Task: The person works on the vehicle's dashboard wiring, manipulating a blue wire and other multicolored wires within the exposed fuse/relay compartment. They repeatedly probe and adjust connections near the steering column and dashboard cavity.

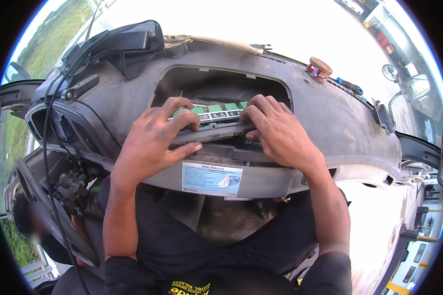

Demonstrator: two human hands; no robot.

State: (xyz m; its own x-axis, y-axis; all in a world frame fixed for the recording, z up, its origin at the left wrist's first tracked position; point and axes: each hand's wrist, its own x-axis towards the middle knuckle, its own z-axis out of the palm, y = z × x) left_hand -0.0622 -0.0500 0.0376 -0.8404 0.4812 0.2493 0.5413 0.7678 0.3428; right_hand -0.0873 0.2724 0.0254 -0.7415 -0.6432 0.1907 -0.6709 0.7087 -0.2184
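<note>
A long dark panel [212, 132], carrying a row of green blocks [214, 108] above a pale labelled strip, sits tilted in the front of a rectangular opening [202, 81] in the grey dashboard. My left hand [157, 135] grips the panel's left end, fingers curled over its top and thumb below. At the other end my right hand [280, 127] is closed on it, with bent fingers over the top and the thumb underneath. Both hands hide the panel's ends. Just below it, a blue-and-white printed sticker [211, 179] is on the dashboard's front face.
On the dashboard top lie a round brown tin [319, 69], a blue-handled screwdriver [350, 86] and a black mesh-covered item [151, 42]. A black cable [46, 147] hangs down the left, in front of the steering wheel [59, 226]. A person [30, 216] is at the left.
</note>
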